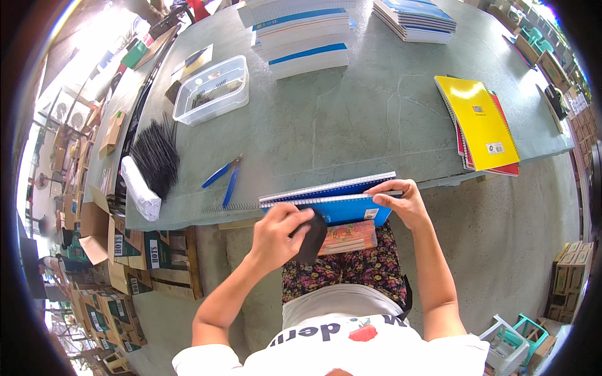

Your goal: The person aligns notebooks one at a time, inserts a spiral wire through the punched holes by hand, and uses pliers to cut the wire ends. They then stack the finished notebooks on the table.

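Note:
A blue notebook [351,210] with punched white page edges lies at the table's near edge, its covers slightly apart. My right hand [401,199] grips its right end, thumb in front and fingers over the top edge. A thin dark wire coil [232,207] sticks out from the notebook's left end. My left hand [279,232] is closed at that end, fingers curled against a dark, soft-looking curved piece [310,241], whose exact kind I cannot make out. Left of them lie blue-handled pliers [227,177]. Below the notebook, an orange-pink patterned bundle [351,238] rests by my lap.
Black wire coils [155,153] are heaped at the left beside a white wrapped roll [139,188]. A clear plastic box [216,94] holds small dark pieces. Book stacks [304,44] and notebooks [417,22] stand at the back; yellow and red notebooks [480,125] lie right.

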A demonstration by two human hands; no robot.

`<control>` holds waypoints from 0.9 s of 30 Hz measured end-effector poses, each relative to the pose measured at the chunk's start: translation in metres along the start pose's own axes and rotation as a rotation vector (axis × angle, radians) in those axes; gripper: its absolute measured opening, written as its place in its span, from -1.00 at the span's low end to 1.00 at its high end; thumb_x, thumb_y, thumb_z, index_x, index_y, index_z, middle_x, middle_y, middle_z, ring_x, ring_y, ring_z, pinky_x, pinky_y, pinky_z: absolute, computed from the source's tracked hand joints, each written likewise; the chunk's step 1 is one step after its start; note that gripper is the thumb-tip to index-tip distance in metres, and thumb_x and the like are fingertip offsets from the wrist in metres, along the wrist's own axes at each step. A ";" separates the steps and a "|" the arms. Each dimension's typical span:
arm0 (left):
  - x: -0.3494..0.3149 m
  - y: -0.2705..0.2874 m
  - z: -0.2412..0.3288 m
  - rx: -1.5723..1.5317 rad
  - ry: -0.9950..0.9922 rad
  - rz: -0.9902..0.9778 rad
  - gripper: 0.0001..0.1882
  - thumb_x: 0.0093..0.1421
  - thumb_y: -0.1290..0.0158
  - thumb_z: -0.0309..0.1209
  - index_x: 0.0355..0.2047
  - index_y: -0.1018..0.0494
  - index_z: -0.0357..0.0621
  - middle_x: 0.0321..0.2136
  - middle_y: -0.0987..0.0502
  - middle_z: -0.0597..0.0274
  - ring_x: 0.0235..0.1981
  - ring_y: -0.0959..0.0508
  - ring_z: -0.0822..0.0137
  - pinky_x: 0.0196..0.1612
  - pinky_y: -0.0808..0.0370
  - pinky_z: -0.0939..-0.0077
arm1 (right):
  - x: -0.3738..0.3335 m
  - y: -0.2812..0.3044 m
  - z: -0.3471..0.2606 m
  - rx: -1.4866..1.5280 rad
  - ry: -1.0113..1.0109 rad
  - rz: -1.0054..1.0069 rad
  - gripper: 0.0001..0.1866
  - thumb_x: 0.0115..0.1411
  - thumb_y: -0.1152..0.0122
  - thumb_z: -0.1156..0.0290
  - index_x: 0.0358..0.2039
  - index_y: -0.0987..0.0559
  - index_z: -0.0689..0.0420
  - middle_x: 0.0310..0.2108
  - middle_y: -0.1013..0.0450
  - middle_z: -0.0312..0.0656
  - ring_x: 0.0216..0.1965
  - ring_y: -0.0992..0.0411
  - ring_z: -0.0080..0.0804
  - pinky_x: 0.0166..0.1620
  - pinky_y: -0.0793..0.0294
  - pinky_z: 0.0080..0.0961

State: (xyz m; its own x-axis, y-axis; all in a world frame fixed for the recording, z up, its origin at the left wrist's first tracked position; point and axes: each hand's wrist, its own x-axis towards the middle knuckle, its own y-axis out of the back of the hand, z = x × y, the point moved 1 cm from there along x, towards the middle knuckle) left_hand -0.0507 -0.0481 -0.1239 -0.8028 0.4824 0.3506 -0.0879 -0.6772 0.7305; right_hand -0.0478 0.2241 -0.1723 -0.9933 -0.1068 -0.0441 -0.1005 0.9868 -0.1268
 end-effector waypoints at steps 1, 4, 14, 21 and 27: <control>0.009 0.009 0.000 0.110 -0.096 0.234 -0.67 -0.11 -0.20 -0.54 -0.27 -0.54 0.02 -0.43 -0.48 0.21 -0.39 -0.48 0.19 -0.34 -0.44 0.33 | 0.000 0.001 -0.002 -0.015 -0.008 0.001 -0.82 -0.01 -0.35 0.40 -0.40 -0.64 0.23 -0.41 -0.56 -0.21 -0.33 -0.46 -0.54 -0.17 -0.45 -0.57; 0.018 0.009 0.000 0.280 0.028 0.436 -0.72 -0.12 -0.19 -0.55 -0.32 -0.55 -0.09 -0.45 -0.45 0.18 -0.36 -0.47 0.14 -0.25 -0.42 0.36 | 0.000 -0.001 -0.005 0.009 -0.030 0.006 -0.83 -0.01 -0.35 0.42 -0.40 -0.64 0.22 -0.41 -0.56 -0.22 -0.33 -0.46 -0.56 -0.17 -0.44 -0.58; 0.012 -0.023 0.013 0.010 -0.097 -0.184 -0.70 -0.08 -0.18 -0.53 -0.27 -0.53 0.01 -0.45 -0.46 0.23 -0.35 -0.50 0.24 -0.37 -0.49 0.42 | 0.001 -0.001 0.001 0.041 -0.011 0.005 -0.82 -0.02 -0.35 0.41 -0.41 -0.64 0.23 -0.43 -0.55 -0.20 -0.36 -0.47 -0.54 -0.19 -0.44 -0.60; 0.025 -0.026 0.024 0.010 -0.097 -0.227 -0.77 -0.02 -0.11 -0.62 -0.30 -0.49 -0.17 -0.41 -0.44 0.18 -0.38 -0.44 0.27 -0.33 -0.41 0.43 | 0.003 0.000 0.004 0.031 -0.023 0.014 -0.81 -0.02 -0.35 0.39 -0.42 -0.63 0.23 -0.42 -0.55 -0.23 -0.34 -0.45 -0.57 -0.17 -0.42 -0.59; 0.035 -0.032 0.031 0.099 -0.090 0.000 -0.74 -0.05 -0.15 -0.53 -0.28 -0.50 -0.07 -0.43 -0.45 0.22 -0.39 -0.47 0.21 -0.38 -0.43 0.36 | 0.005 0.000 0.007 0.039 0.032 0.070 -0.75 0.00 -0.36 0.36 -0.37 -0.60 0.26 -0.43 -0.53 -0.22 -0.36 -0.45 -0.57 -0.20 -0.43 -0.64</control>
State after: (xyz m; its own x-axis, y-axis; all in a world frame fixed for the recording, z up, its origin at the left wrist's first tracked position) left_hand -0.0573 0.0076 -0.1166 -0.7461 0.5333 0.3985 -0.0258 -0.6213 0.7831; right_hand -0.0524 0.2229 -0.1791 -0.9992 -0.0327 -0.0230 -0.0286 0.9862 -0.1628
